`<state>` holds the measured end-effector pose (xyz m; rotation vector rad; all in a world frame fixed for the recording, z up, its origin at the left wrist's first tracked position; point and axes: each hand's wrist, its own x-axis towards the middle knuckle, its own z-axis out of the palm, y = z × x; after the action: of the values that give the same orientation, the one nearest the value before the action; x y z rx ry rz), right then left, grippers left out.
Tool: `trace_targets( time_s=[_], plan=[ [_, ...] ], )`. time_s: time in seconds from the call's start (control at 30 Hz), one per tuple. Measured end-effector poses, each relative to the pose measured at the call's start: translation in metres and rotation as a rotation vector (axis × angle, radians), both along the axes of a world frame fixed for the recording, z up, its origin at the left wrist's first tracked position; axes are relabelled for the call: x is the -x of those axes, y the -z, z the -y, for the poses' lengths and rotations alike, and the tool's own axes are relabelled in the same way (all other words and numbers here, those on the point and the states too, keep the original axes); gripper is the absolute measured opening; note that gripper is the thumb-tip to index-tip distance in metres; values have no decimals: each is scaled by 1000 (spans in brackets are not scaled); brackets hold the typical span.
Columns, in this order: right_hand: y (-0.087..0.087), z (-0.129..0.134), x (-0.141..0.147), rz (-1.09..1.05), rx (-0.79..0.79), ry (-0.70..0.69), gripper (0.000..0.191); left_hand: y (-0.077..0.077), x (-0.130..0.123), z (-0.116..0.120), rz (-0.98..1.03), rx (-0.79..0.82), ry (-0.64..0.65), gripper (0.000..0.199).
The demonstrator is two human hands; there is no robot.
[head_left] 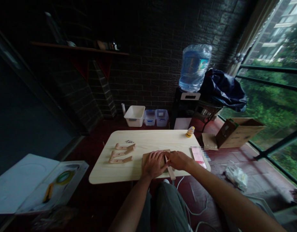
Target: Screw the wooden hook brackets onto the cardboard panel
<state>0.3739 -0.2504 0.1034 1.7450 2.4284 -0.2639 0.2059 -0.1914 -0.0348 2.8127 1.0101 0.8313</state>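
Near the front edge of the light table (pixel 162 138), a brown wooden board (pixel 145 158) lies under my left hand (pixel 154 163), whose fingers are stretched out flat across it. My right hand (pixel 176 160) is closed at the board's right side, fingertips drawn together; what they pinch is hidden. Below these fingertips a narrow wooden strip (pixel 171 174) runs along the board's right edge toward me. Left of the board are curved wooden pieces with holes (pixel 121 154). Behind them lie small dark slender items (pixel 129 141), too small to name.
A yellow-and-clear small container (pixel 190 132) stands at the table's back right, above a pink-and-white sheet or phone (pixel 198 157). An open white case (pixel 66 187) sits at left. Plastic bins (pixel 135 120), a water dispenser (pixel 187 106) and a cardboard box (pixel 237 132) stand beyond the table.
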Motion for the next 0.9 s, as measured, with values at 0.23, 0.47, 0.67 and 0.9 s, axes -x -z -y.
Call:
trace_targets(
  time_s=[0.23, 0.47, 0.67, 0.9],
  plan=[
    [-3, 1, -3, 47, -41, -47, 41, -1, 0, 1, -1, -26, -14, 62],
    [-7, 0, 4, 64, -3, -23, 37, -2, -1, 3, -4, -5, -11, 61],
    [-8, -3, 6, 50, 1, 3, 32, 0, -1, 2, -6, -2, -9, 60],
    [-5, -2, -2, 10, 6, -64, 40, 1, 0, 1, -4, -10, -10, 60]
  ],
)
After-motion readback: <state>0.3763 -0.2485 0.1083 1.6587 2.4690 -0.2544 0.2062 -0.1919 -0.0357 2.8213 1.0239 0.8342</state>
